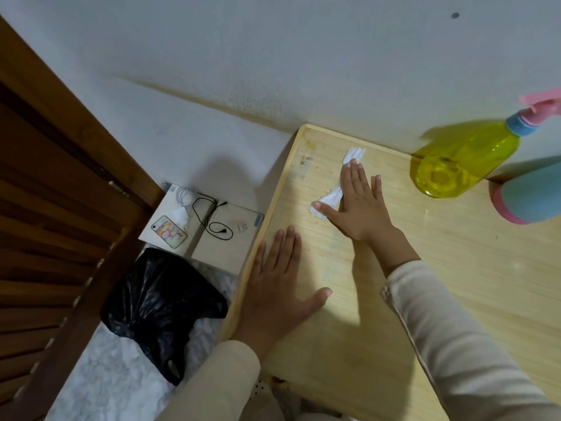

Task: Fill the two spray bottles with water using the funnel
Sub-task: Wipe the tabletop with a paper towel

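Observation:
A yellow-green spray bottle [461, 161] with a blue collar and pink trigger head stands at the back right of the light wooden table [379, 314]. A second, light blue bottle with a pink base [531, 196] is cut off by the right edge. My right hand [358, 199] lies flat, pressing a crumpled white tissue [331, 196] onto the tabletop near the far left corner. Resting flat near the table's left edge is my left hand [282, 278], fingers apart and holding nothing. No funnel is in view.
The white wall [273, 56] runs right behind the table. Left of the table, on the floor, are pale boxes [224, 247] with a phone [169, 232] and cables, a black plastic bag [158, 308] and a brown slatted door [45, 223].

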Demonstrator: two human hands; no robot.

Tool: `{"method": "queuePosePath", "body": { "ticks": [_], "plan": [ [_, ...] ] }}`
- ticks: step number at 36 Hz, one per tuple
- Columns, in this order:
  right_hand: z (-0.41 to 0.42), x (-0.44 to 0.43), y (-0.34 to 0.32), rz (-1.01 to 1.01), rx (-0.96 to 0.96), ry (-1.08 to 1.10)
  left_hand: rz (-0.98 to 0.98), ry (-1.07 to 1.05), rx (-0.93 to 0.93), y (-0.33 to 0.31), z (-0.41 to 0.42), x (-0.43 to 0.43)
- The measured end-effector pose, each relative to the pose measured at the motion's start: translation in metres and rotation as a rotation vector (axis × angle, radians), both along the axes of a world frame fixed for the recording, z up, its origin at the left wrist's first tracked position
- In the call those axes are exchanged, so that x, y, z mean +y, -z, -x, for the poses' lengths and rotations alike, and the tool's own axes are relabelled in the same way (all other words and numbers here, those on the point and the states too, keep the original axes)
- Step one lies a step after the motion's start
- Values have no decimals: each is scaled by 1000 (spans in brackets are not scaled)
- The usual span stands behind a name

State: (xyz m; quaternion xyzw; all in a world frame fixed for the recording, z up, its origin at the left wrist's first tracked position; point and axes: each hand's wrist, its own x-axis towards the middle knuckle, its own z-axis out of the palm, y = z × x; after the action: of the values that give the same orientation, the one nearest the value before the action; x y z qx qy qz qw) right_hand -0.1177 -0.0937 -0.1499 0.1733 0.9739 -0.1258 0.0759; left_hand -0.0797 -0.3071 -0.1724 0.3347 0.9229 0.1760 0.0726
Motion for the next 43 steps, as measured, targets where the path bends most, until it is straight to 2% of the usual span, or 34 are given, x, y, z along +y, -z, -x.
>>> {"method": "queuePosePath", "body": {
  "ticks": [12,22,27,31,36,43],
  "plan": [
    [65,-1,-13,29,-66,-168,-31,-8,-1,-1,3,0],
    [57,0,-20,36,-32,-452,-64,-63,15,-4,0,-2],
    [35,6,-17,23,13,-530,22,-146,14,-11,-9,-2],
    [8,8,-19,9,-19,-568,78,-308,-1,-13,-30,0],
    [-39,7,-19,112,-30,-593,71,-473,13,-8,-57,6],
    [-120,23,-17,143,1,-638,95,-535,9,-11,-70,12]
  ]
}}
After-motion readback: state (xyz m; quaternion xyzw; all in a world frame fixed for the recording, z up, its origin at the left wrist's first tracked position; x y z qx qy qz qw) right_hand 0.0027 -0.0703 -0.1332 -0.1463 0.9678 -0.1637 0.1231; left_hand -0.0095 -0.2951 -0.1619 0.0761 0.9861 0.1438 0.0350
